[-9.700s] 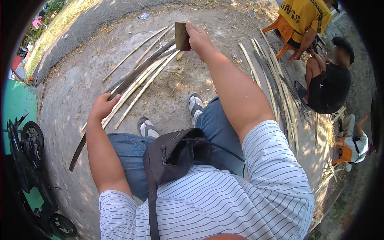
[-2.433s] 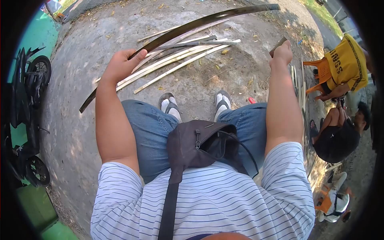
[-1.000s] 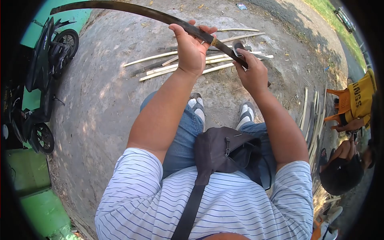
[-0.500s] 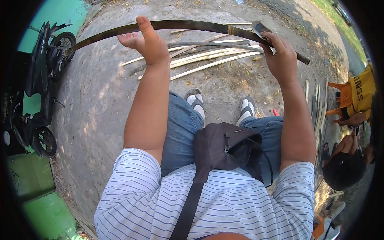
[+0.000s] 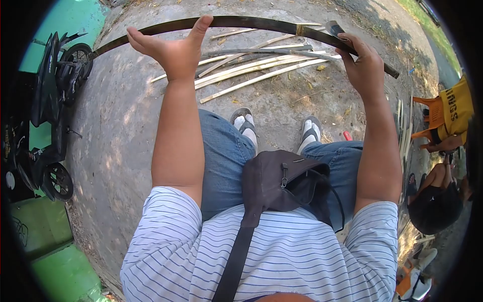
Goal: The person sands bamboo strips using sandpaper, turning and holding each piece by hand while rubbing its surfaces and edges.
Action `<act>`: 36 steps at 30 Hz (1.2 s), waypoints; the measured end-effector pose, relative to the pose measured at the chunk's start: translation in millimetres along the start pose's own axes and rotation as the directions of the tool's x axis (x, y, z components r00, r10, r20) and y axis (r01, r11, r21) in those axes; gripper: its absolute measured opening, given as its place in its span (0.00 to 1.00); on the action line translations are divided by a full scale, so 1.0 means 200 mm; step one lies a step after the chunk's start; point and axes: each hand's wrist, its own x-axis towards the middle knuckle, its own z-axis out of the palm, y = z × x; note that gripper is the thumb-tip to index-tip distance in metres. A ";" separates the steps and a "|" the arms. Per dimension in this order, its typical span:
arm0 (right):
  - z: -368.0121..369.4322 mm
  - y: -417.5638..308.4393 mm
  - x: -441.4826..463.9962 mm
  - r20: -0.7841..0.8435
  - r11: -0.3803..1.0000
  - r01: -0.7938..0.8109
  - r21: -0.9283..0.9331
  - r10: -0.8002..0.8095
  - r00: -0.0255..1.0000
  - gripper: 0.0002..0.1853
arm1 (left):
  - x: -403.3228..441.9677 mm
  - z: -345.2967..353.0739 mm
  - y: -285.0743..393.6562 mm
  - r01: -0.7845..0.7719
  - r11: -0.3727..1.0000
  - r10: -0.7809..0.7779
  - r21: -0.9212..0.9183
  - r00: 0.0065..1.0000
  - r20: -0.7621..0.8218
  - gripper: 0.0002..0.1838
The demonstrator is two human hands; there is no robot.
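A long dark strip (image 5: 241,21) with a pale band near its right part arcs across the top of the view. My right hand (image 5: 366,68) is closed round its right part, together with a short, wide, dark piece (image 5: 333,27) that sticks up above the fingers. My left hand (image 5: 173,53) is at the strip's left half, palm up, thumb and fingers spread apart; the strip passes between thumb and fingers without being gripped. Below the strip, several pale and dark strips (image 5: 266,75) lie crossed on the ground.
My sandalled feet (image 5: 309,132) stand beyond a black waist bag (image 5: 274,183). A red object (image 5: 347,136) lies by my right knee. Motorbikes (image 5: 53,116) stand at the left. More strips (image 5: 404,126), a person in yellow (image 5: 455,108) and another in black (image 5: 436,209) are at the right.
My hands have moved apart along the long strip since one second ago, the left leftward with its fingers spread, the right rightward. The strip now lies higher on its right side.
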 end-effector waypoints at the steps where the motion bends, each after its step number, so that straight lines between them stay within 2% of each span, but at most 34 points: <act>1: 0.00 0.00 0.00 0.007 1.000 0.001 -0.013 0.000 1.000 0.18 | -0.01 0.00 0.02 -0.149 0.979 0.138 0.139 0.987 0.084 0.78; 2: 0.00 0.00 0.00 0.015 1.000 0.002 -0.025 -0.002 1.000 0.18 | -0.02 0.00 0.03 -0.300 0.917 0.258 0.261 0.949 0.184 0.77; 3: 0.01 0.00 0.00 0.022 1.000 0.004 -0.026 -0.004 1.000 0.18 | -0.02 0.02 0.06 -0.450 0.873 0.421 0.188 0.890 0.176 0.67; 6: 0.01 0.00 0.00 0.037 0.999 0.020 -0.036 -0.019 0.999 0.18 | -0.04 0.02 0.07 -0.501 0.813 0.365 0.295 0.835 0.413 0.54; 7: 0.01 0.00 0.00 0.039 0.999 0.032 -0.043 -0.030 0.999 0.18 | -0.06 0.03 0.06 -0.489 0.808 0.373 0.329 0.856 0.358 0.41; 10: 0.02 0.03 -0.01 0.053 0.994 0.073 -0.078 -0.069 0.996 0.18 | -0.01 0.03 -0.01 -0.393 0.871 0.228 0.294 0.854 0.468 0.28; 13: 0.03 0.05 -0.01 0.059 0.991 0.097 -0.091 -0.092 0.994 0.18 | 0.00 -0.01 0.00 -0.242 0.932 0.056 0.269 0.831 0.553 0.22; 16: 0.05 0.10 -0.03 0.075 0.996 0.054 -0.070 -0.048 0.996 0.19 | 0.00 -0.06 0.09 -0.243 0.939 0.029 0.244 0.761 0.649 0.22; 17: 0.06 0.12 -0.03 0.076 0.998 0.031 -0.063 -0.026 0.997 0.19 | -0.01 -0.05 0.09 -0.300 0.923 0.076 0.242 0.757 0.649 0.22; 21: 0.05 0.18 -0.03 0.049 1.000 0.006 -0.012 -0.006 0.999 0.20 | -0.01 -0.06 0.15 -0.346 0.911 0.118 0.225 0.741 0.661 0.23; 25: 0.03 0.24 -0.04 0.198 0.994 -0.097 0.046 0.086 0.976 0.21 | -0.01 -0.08 0.16 -0.328 0.931 0.143 0.162 0.735 0.663 0.25; 28: 0.02 0.25 -0.04 0.219 0.969 -0.141 0.204 0.095 0.971 0.21 | -0.01 -0.08 0.16 -0.340 0.925 0.138 0.171 0.718 0.682 0.26; 31: 0.05 0.22 -0.01 -0.065 0.997 0.063 0.038 -0.060 0.996 0.18 | -0.03 -0.07 0.16 -0.322 0.932 0.120 0.165 0.705 0.699 0.27; 34: 0.07 0.02 -0.01 -0.069 0.994 0.056 0.097 -0.050 0.996 0.16 | -0.06 -0.04 0.19 -0.324 0.934 0.149 0.147 0.732 0.665 0.28; 35: 0.12 -0.02 -0.02 -0.070 0.991 0.132 0.013 -0.131 0.989 0.15 | -0.07 -0.03 0.20 -0.333 0.932 0.168 0.141 0.744 0.646 0.29; 36: 0.15 -0.07 -0.04 -0.006 0.989 0.144 -0.021 -0.144 0.990 0.14 | -0.08 -0.02 0.21 -0.334 0.933 0.171 0.137 0.742 0.648 0.29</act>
